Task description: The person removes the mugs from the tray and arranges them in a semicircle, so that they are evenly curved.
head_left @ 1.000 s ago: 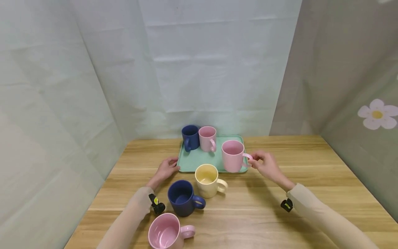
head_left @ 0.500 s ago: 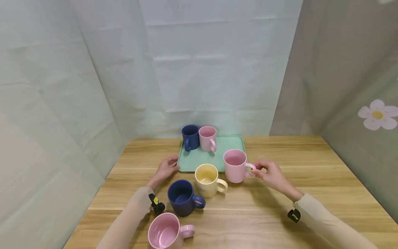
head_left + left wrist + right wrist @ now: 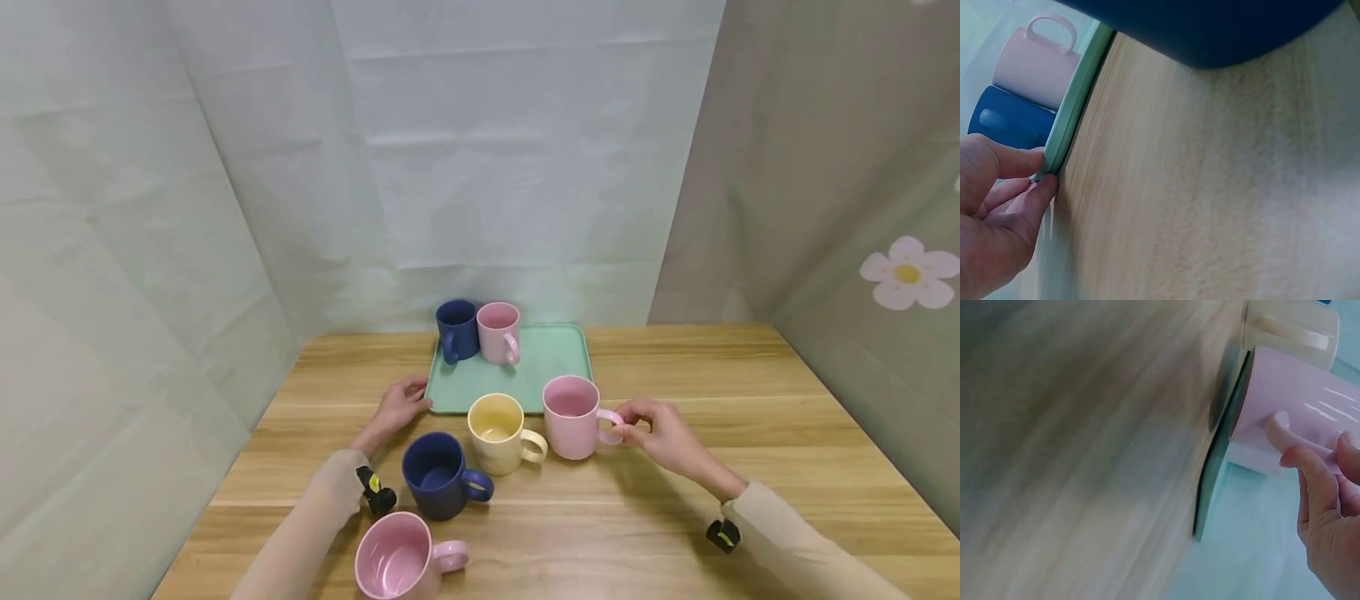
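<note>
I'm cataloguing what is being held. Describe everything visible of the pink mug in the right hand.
The pink mug looks like glazed ceramic: glossy cylindrical wall, round open rim, one loop handle. Roughly upright, it is by the near right corner of the green tray, right of the yellow mug. The right hand pinches its handle. Whether its base touches the wooden tabletop is unclear.

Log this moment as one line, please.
left hand: grips tray; right hand: holds pink mug by handle; on tray: blue mug, another pink mug
</note>
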The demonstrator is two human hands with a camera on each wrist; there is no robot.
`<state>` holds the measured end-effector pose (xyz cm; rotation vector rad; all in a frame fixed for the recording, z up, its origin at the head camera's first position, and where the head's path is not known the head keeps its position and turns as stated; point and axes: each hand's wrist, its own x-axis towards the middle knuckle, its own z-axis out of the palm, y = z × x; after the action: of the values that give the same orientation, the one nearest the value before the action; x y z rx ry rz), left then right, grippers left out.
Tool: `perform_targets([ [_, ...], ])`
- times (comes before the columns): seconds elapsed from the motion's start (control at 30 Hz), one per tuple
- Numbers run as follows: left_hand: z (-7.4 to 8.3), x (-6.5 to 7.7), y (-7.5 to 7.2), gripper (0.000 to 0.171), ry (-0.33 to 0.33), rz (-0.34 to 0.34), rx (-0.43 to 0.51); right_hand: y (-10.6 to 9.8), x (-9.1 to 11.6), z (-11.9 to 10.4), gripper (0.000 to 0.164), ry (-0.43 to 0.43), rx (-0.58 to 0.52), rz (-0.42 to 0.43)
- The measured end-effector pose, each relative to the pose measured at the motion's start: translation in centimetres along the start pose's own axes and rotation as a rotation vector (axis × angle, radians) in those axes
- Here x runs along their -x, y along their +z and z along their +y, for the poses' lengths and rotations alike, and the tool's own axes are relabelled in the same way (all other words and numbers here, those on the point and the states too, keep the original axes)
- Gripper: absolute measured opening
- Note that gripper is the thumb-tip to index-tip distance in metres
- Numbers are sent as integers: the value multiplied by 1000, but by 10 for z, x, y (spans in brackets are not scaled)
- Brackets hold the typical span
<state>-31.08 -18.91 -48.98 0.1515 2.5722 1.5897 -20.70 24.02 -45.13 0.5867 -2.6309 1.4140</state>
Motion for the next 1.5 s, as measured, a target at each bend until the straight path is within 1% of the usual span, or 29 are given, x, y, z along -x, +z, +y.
perform_targets([
  [0.07, -1, -1, 0, 49, -3, 5, 10, 1, 1, 1, 5, -11, 10, -3],
  [0.2, -3, 0, 1, 47, 20, 13, 23, 4, 3, 3, 5, -24, 16, -13],
  [0.3, -3, 1, 1, 47, 32, 12, 37, 5, 4, 4, 4, -7, 4, -24],
  [0.37, -2, 1, 1, 47, 27, 15, 47, 5, 4, 5, 3, 3, -5, -37],
  [0.47, -2, 1, 1, 47, 32, 14, 40, 4, 3, 7, 4, 10, -14, -57],
  [0.6, -4, 1, 1, 47, 31, 16, 37, 1, 3, 8, 5, 19, -44, -109],
  [0.83, -4, 1, 2, 47, 24, 17, 40, -1, 2, 13, 5, -12, -98, -237],
  [0.93, -4, 0, 2, 47, 25, 16, 45, -4, -2, 17, 10, -4, -116, -290],
  [1.03, -3, -1, 2, 47, 23, 16, 57, -8, -7, 18, 18, 28, -167, -366],
  [1.1, -4, -1, 2, 48, 20, 16, 62, -10, -10, 19, 23, 67, -212, -413],
  [1.2, -4, -1, 2, 48, 22, 12, 63, -15, -14, 17, 29, 118, -258, -460],
  [1.3, -3, -1, 2, 47, 24, 13, 60, -19, -20, 14, 32, 144, -269, -471],
  [1.4, -3, -1, 2, 47, 23, 14, 66, -22, -28, 10, 37, 153, -263, -459],
  [1.5, -2, 0, 2, 47, 19, 10, 73, -24, -38, 6, 42, 182, -272, -437],
])
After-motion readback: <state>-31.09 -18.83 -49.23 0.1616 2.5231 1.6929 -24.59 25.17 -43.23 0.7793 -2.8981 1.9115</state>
